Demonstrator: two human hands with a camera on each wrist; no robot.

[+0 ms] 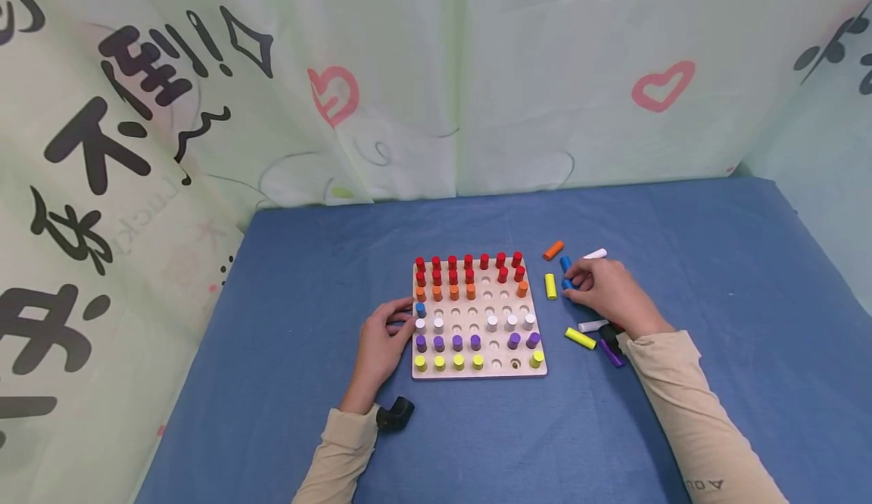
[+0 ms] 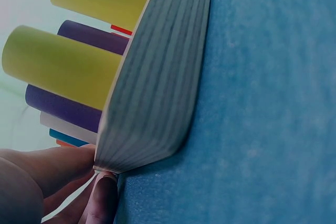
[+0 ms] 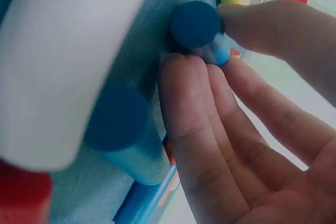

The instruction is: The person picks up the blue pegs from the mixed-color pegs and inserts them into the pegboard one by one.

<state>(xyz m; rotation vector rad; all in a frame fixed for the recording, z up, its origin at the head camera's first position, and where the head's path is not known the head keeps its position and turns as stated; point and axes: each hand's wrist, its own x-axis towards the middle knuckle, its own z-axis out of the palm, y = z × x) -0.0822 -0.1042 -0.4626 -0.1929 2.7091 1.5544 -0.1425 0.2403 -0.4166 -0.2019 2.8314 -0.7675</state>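
Head view: pegboard (image 1: 480,303) sits between my hands, and it could skid if my left hand (image 1: 384,343), resting loosely against its left edge, shoves. Out right, my right hand (image 1: 613,294) angles inward, thumb and fingers pinching a blue peg (image 3: 195,24); smooth and round, that could roll free!

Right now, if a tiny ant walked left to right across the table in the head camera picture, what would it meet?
Left sleeve → left fingers → pegboard → upper loose yellow peg → right fingers → right sleeve.
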